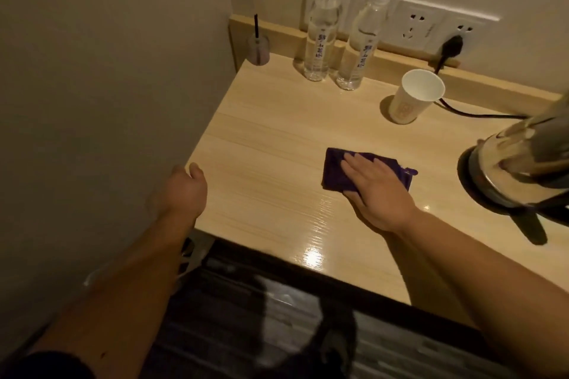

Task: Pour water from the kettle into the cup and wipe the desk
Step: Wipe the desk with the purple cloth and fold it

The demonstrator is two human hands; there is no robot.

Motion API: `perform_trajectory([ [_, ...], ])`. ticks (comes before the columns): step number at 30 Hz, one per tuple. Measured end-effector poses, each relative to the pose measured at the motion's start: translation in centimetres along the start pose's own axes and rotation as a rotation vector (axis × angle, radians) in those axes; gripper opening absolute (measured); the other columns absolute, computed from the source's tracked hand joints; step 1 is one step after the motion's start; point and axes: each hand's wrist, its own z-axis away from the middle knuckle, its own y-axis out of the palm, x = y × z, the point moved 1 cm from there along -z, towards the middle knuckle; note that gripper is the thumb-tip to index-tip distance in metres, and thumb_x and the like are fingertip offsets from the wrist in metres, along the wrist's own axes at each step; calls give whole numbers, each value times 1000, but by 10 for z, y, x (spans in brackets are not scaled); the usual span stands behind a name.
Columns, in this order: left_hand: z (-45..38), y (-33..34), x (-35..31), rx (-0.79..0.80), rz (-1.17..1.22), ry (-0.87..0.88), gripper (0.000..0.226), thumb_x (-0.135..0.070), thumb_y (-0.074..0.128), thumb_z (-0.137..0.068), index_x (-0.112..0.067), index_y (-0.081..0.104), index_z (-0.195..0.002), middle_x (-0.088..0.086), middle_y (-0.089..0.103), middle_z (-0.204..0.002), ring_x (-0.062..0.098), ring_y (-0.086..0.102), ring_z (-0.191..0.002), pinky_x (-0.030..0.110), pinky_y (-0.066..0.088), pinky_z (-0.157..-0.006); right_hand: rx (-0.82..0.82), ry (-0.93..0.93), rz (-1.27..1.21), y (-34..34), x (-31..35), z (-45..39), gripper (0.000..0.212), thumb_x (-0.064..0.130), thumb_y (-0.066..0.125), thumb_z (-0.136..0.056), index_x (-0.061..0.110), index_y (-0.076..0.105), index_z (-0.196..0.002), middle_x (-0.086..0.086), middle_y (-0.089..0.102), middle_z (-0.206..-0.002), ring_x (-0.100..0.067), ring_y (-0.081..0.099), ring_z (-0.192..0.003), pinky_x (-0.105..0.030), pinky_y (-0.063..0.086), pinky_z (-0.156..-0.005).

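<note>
A folded purple cloth (337,172) lies on the light wooden desk (261,163), near its middle. My right hand (378,194) rests flat on the cloth, fingers together and stretched out. At the desk's left front corner my left hand (184,191) curls loosely and holds nothing. A white paper cup (415,95) stands upright at the back right. The steel kettle (523,163) sits on its black base at the right edge, with its cord running to the wall.
Two clear water bottles (320,37) (358,49) stand at the back by the wall sockets (415,24). A small lidded plastic cup with a black straw (258,48) sits in the back left corner. A plain wall bounds the desk's left side. Dark floor lies below.
</note>
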Motion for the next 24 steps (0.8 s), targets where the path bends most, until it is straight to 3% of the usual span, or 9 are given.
perform_trajectory([
  [6,-3,2,2,38,64,-2,68,-48,22,-98,7,51,-126,34,54,-126,51,52,-112,55,42,-96,43,2,-37,33,46,126,59,42,42,-91,14,44,-142,-7,43,-148,-25,40,-137,-40,19,-113],
  [11,-3,2,2,64,118,-10,70,-48,22,-98,10,49,-126,37,51,-128,53,50,-115,56,40,-99,37,72,-157,46,74,171,57,44,43,-89,17,45,-140,0,44,-147,-17,39,-136,-39,21,-112],
  [13,-2,-1,0,76,127,-2,68,-45,24,-99,11,49,-127,38,50,-129,52,50,-115,55,40,-99,-16,138,-402,33,80,174,56,51,40,-92,24,42,-142,9,42,-146,-7,37,-135,-31,23,-112],
  [16,0,-3,-2,75,141,-3,64,-41,26,-101,14,50,-125,39,51,-126,53,50,-113,53,42,-96,-94,399,-1026,-10,79,167,38,46,44,-96,36,51,-132,19,60,-126,1,52,-119,-12,35,-98],
  [19,-1,-2,0,67,93,-7,73,-50,20,-96,9,55,-119,36,56,-120,52,54,-106,55,45,-92,-221,865,-1750,-46,56,154,28,33,50,-95,17,63,-115,-5,75,-101,-23,66,-98,-39,48,-91],
  [22,-4,0,3,58,48,-23,74,-53,17,-92,4,57,-115,32,59,-116,49,56,-102,54,47,-88,-445,987,-1805,-82,20,129,22,32,47,-99,18,61,-108,-6,76,-97,-25,71,-94,-44,54,-80],
  [24,-4,1,3,43,46,-30,75,-55,16,-91,3,56,-117,31,58,-117,49,56,-103,55,46,-89,-533,929,-1570,-95,-6,103,23,35,44,-100,23,59,-112,-4,72,-105,-25,69,-96,-44,54,-83],
])
